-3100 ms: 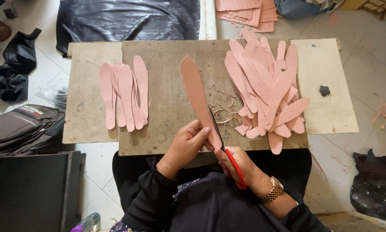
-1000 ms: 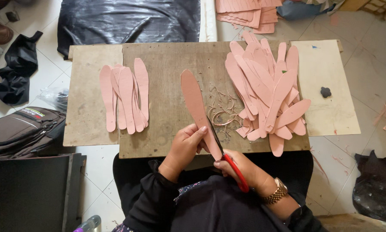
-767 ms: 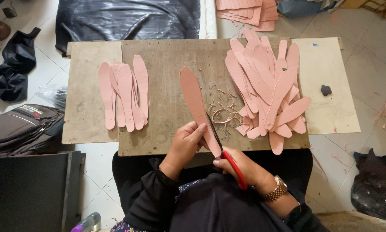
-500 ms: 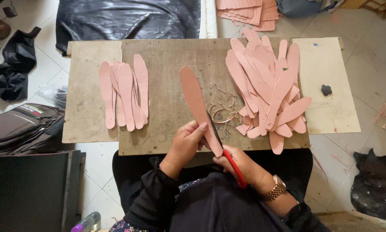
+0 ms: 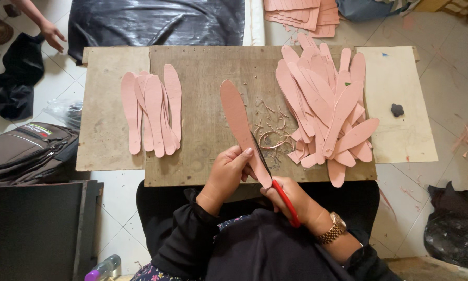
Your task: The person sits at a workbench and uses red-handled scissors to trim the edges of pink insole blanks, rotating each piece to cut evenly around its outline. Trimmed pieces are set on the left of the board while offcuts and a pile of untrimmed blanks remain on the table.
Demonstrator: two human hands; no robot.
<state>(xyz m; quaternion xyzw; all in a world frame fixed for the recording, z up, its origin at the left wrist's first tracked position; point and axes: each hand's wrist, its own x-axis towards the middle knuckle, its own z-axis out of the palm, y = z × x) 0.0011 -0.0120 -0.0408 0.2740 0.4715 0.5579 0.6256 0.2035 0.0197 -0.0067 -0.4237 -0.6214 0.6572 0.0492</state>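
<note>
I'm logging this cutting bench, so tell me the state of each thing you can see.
Pink strip: held by left hand, being trimmed.
Scissors: in right hand, blades on the strip's edge.
Right pile: heaped loosely.
Left pile: laid neatly.
Shavings: scattered on board.

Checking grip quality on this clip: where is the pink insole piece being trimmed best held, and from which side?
Near its lower end, from the left. The pink insole piece is long and narrow, and the scissors in the right hand run along its right edge, so the left hand pinching opposite stays off the blades.
</note>
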